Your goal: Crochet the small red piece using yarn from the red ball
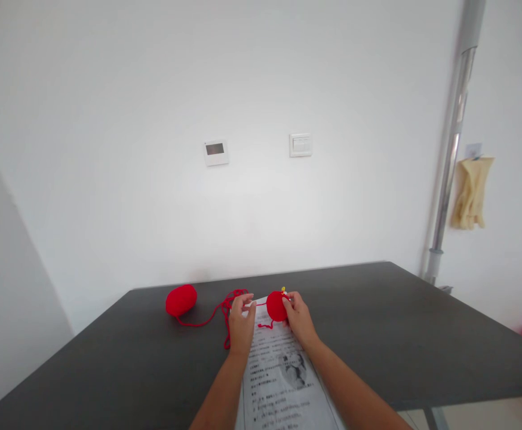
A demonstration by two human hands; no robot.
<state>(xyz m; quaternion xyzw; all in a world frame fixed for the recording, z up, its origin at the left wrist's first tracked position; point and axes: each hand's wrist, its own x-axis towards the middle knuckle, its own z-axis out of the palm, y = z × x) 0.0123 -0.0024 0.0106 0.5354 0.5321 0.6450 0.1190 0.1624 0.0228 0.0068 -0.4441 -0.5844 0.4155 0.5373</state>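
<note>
My right hand point(297, 316) grips a round red crocheted piece point(276, 306) by its right edge, thumb in front. A small yellow item point(283, 290), perhaps a stitch marker, sits at the top of the piece. A short red tail hangs below it. Red yarn point(261, 304) runs from the piece leftward to my left hand point(242, 319), whose thumb and fingers close around the strand. Loose yarn loops point(234, 294) lie behind and beside that hand, and lead on to a red ball of yarn point(181, 300) at the left.
A printed sheet point(283, 394) with text and a picture lies under my hands on the dark table point(377, 328). The white wall behind carries a thermostat point(216, 153) and a switch point(300, 145). Pale yellow gloves point(471, 194) hang beside a metal pipe point(451, 155) at right.
</note>
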